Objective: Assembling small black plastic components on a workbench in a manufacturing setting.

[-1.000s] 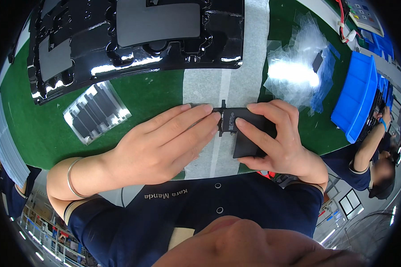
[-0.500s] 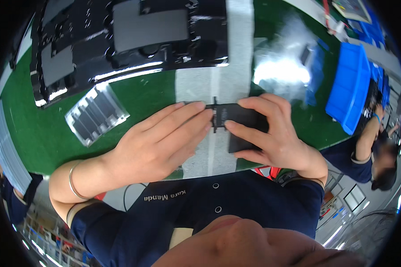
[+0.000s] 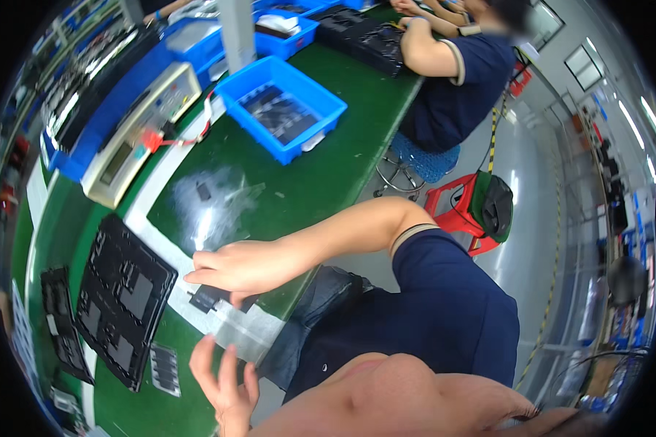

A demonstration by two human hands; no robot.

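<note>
My right hand (image 3: 244,266) reaches across the green bench and presses down on a small flat black part (image 3: 205,297), its fingers closed over the part's far edge. The part lies on a grey strip (image 3: 251,333) near the bench's front edge. My left hand (image 3: 224,380) hovers lower down, fingers spread and holding nothing, just off the grey strip. A large black moulded tray (image 3: 124,298) with rectangular pockets lies to the left of the part.
A second black tray (image 3: 60,322) and a small clear tray of parts (image 3: 166,361) lie further left. Behind are a crumpled clear bag (image 3: 213,200), a blue bin (image 3: 280,109), a beige meter (image 3: 140,130), a seated co-worker (image 3: 452,80) and a red stool (image 3: 481,207).
The view has swung sharply to the right, bringing in the bench's far end and a co-worker. My left hand has come off the black part and opened; my right hand stays on it.
</note>
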